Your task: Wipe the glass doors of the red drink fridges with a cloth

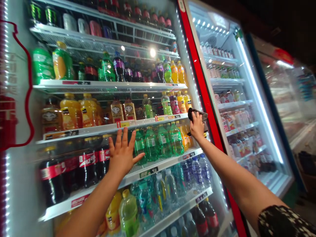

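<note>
Fingers spread, my left hand (122, 153) is raised at the glass front of a drinks fridge, in front of dark cola bottles (89, 161) and green bottles (163, 140). It holds nothing. At the right side of the same glass, my right hand (197, 126) presses a dark cloth (201, 114) against the surface. The cloth sticks out above and to the right of the fingers, beside the red door frame (209, 95). Shelves of bottles stand behind the glass.
A second lit fridge (234, 80) with small bottles and packs stands to the right. Beyond it is another display case (283, 89), blurred. A red outline graphic (30, 82) runs down the glass at the left.
</note>
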Motion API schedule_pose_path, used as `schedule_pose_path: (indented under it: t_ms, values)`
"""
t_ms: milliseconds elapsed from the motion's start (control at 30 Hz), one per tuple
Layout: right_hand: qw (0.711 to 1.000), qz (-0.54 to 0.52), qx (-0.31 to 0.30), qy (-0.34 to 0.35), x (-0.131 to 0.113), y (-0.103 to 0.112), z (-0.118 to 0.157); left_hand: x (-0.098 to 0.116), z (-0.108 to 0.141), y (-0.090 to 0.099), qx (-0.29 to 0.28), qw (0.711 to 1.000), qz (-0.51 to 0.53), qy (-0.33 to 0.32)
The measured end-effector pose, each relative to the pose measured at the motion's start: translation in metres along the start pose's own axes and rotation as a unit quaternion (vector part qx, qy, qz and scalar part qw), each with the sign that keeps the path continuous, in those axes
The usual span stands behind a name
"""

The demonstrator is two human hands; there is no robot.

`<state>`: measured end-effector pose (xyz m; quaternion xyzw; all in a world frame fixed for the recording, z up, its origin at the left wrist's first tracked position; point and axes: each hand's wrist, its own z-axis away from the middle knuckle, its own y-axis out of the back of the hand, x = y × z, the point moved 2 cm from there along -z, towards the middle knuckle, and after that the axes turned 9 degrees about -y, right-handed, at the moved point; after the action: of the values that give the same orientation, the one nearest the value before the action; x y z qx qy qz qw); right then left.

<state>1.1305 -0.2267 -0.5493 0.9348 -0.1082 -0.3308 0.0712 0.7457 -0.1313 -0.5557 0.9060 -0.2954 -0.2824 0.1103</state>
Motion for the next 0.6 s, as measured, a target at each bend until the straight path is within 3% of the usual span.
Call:
schedule_pose_path:
  t_ms: [67, 133, 300, 367, 533, 600]
  values:
    - [1.0, 0.004, -0.007, 0.027, 0.003, 0.003, -0.017, -0.001, 0.0, -0.001, 0.0, 1.0, -0.004, 0.001]
    - [1.0, -0.008, -0.011, 0.006, 0.018, 0.005, -0.027, -0.001, 0.0, -0.002, 0.002, 1.0, -0.005, 0.004]
    - [0.995, -0.036, 0.03, -0.088, 0.063, -0.005, -0.01, -0.001, 0.0, -0.002, -0.001, 1.0, 0.0, 0.006]
    - [0.993, -0.043, 0.04, -0.102, 0.064, -0.008, -0.015, 0.0, 0.0, -0.001, 0.002, 1.0, -0.003, 0.003]
    - [0.997, -0.043, 0.018, -0.07, 0.045, 0.001, -0.062, 0.001, 0.001, 0.0, 0.005, 1.0, -0.022, 0.004]
    - [0.998, -0.031, 0.016, -0.058, 0.05, 0.003, -0.06, 0.0, 0.001, -0.001, 0.004, 1.0, -0.023, 0.001]
